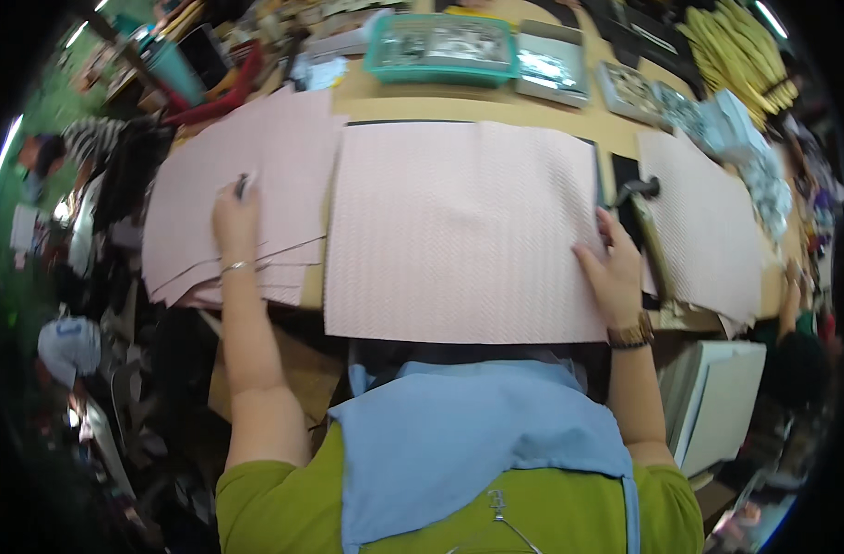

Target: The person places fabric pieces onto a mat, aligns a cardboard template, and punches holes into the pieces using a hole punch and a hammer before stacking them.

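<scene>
A large pale pink sheet with a woven-looking texture [459, 240] lies before me on a dark board [597, 175], whose edge shows at the top and right. My right hand [616, 277] rests at the sheet's right edge, thumb on the surface and apart from the fingers. On the left, my left hand [235, 222] is closed around a small dark-and-light object [244, 186], too small to name. It is over a spread of overlapping pale pink sheets [297, 175]. A hammer-like tool with a dark curved head [640, 188] lies just beyond my right hand.
More textured pink sheets [708, 222] lie at the right. Along the back of the table [348, 88] stand a teal tray [440, 76], a white box of shiny pieces [551, 65] and a smaller box [629, 92]. Yellow material [740, 60] hangs far right. Other people work nearby.
</scene>
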{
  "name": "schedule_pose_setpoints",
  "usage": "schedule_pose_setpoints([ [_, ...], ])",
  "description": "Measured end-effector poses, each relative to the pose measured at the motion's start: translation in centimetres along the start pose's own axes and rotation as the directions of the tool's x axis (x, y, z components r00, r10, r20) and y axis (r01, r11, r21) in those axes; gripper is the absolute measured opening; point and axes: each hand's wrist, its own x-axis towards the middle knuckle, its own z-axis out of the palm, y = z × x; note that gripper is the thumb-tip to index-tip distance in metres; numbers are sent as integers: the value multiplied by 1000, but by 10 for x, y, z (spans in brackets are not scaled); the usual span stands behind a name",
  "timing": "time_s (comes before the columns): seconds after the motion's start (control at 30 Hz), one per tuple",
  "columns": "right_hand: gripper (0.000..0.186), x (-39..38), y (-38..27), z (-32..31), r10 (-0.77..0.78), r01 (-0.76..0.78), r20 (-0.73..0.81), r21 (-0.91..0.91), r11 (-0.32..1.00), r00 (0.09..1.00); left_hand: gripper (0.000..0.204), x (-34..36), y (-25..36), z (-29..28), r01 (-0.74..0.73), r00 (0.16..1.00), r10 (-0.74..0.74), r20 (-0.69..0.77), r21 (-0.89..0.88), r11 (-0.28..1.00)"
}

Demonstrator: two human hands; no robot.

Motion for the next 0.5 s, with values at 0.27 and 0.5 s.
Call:
schedule_pose_setpoints([
  [0.27,32,19,0,-17,64,-63,6,314,947,998,43,38,-79,28,33,998,-22,54,-225,974],
  [0.5,35,66,124,-216,57,-57,-389,12,998,919,41,28,-77,16,224,969,-94,229,-648,728],
])
